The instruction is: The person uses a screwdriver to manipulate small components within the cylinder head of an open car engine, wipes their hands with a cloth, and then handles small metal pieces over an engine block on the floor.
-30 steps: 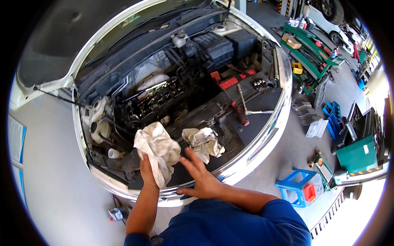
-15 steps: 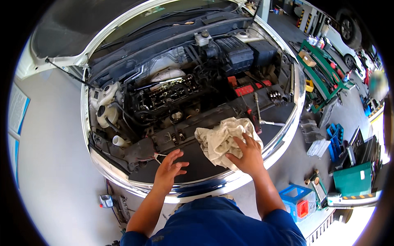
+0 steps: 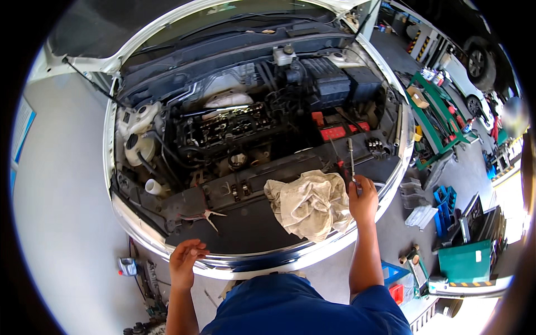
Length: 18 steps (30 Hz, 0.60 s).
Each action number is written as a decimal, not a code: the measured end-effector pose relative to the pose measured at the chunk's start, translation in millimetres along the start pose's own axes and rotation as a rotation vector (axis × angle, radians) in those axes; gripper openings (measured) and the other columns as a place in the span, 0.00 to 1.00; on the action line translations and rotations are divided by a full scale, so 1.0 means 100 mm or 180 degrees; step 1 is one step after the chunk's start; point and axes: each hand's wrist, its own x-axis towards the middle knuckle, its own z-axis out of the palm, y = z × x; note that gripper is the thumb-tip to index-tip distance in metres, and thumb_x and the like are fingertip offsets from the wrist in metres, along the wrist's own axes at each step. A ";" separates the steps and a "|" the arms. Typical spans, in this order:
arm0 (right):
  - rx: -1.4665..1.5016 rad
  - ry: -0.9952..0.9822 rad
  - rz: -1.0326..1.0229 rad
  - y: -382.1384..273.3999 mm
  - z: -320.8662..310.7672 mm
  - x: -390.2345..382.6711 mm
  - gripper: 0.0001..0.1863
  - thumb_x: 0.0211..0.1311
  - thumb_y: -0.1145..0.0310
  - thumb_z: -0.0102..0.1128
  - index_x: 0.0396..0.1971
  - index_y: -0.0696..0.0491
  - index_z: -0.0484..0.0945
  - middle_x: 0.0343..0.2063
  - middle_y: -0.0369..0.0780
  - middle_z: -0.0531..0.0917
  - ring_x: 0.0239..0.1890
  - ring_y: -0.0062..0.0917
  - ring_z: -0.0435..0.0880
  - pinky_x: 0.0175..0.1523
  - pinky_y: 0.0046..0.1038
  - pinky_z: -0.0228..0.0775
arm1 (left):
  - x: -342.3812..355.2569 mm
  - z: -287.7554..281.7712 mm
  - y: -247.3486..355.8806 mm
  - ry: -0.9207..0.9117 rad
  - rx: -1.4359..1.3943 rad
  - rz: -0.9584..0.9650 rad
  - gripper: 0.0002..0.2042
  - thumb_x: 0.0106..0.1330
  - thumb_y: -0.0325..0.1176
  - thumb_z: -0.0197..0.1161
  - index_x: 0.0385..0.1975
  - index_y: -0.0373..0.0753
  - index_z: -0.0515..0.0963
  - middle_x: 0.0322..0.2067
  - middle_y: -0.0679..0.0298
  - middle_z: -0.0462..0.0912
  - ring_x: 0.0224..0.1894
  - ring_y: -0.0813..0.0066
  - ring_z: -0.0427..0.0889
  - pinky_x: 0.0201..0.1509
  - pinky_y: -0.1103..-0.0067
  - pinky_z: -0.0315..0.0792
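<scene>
- In the head view, we have our right hand [image 3: 364,201] at the near end of a long metal wrench [image 3: 351,157]; the fingers are bent over that end, but we cannot tell whether they are closed on it.
- Our left hand [image 3: 185,262] is empty, its fingers loosely parted and half bent, at the car's front chrome trim [image 3: 268,262]; we cannot tell whether a fingertip touches it.
- The wrench lies toward the right of the black front panel [image 3: 243,229], with a red-handled tool [image 3: 341,166] just beside it on the left.
- We see a crumpled, stained cloth [image 3: 309,205] spread on the panel between our hands, much nearer the right one, its lower edge reaching the chrome trim.
- Left of the cloth we see two small metal parts [image 3: 240,191] side by side, and a tool with splayed handles [image 3: 209,215].
- Beyond the panel we see the uncovered engine [image 3: 231,129], with a white reservoir [image 3: 139,148] to its left.
- A green cart [image 3: 430,109] stands right of the car.
</scene>
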 end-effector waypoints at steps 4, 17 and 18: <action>-0.0554 -0.0621 0.0488 0.14 0.01 0.21 0.14 0.56 0.60 0.62 0.38 0.52 0.80 0.34 0.45 0.83 0.36 0.43 0.83 0.41 0.40 0.74 | -0.05 -0.02 -0.07 -0.0085 -0.0100 -0.0106 0.14 0.66 0.33 0.61 0.48 0.31 0.75 0.40 0.55 0.82 0.41 0.68 0.83 0.47 0.75 0.75; -0.0980 -0.0765 0.0424 0.03 0.19 0.24 0.20 0.46 0.55 0.66 0.36 0.53 0.81 0.34 0.47 0.82 0.39 0.45 0.81 0.42 0.43 0.73 | -0.06 -0.14 0.01 -0.0203 -0.0190 -0.0251 0.13 0.66 0.31 0.60 0.48 0.32 0.76 0.40 0.57 0.82 0.42 0.68 0.83 0.48 0.75 0.74; -0.0943 -0.0706 0.0410 0.05 0.18 0.25 0.19 0.46 0.55 0.66 0.35 0.54 0.82 0.33 0.47 0.82 0.38 0.45 0.81 0.41 0.43 0.72 | -0.05 -0.12 0.00 -0.0225 -0.0171 -0.0281 0.13 0.66 0.30 0.60 0.48 0.32 0.76 0.40 0.57 0.82 0.42 0.68 0.82 0.48 0.75 0.74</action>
